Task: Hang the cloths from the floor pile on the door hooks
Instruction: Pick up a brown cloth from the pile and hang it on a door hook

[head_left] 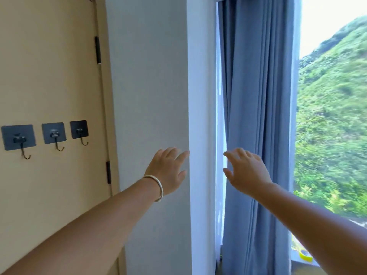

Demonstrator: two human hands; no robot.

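Three dark square adhesive hooks sit in a row on the beige door (pixel 49 76): the left hook (pixel 18 138), the middle hook (pixel 54 133) and the right hook (pixel 79 130). All three are bare. My left hand (pixel 168 169), with a white bracelet on its wrist, is stretched out in front of the white wall, fingers spread, holding nothing. My right hand (pixel 245 169) is stretched out in front of the blue curtain, also spread and holding nothing. No cloth and no floor pile is in view.
A white wall pillar (pixel 155 96) stands between the door and a window. A blue curtain (pixel 258 116) hangs at the window's left side. A green hillside (pixel 333 116) shows outside. Something yellow (pixel 303 254) lies on the sill.
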